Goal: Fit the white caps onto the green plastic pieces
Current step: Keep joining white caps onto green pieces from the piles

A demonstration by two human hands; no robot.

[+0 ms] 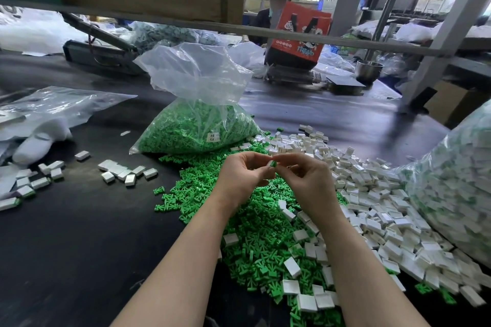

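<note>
Both hands meet above the middle of the dark table (79, 247), raised over a spread of loose green pieces (255, 241). The left hand (244, 175) and the right hand (308, 180) each curl their fingers inward, and together they pinch one small green piece (272, 163) between the fingertips; whether a cap already sits on it cannot be told, as the fingers cover most of it. Each grip is pressed together on that piece.

From the hands, the heap of white caps (372, 194) lies at three o'clock and runs down toward five, some caps scattered over the green pieces at six. At twelve o'clock stands a clear plastic bag (196, 103) full of green pieces, its mouth open. At three o'clock, at the frame's edge, a large clear bag (451, 188) holds white and green parts. At nine o'clock a loose group of finished white pieces (125, 171) lies on the table, more beyond them near a white glove (39, 141). Far at twelve o'clock another person sits behind an orange bag (300, 32)
</note>
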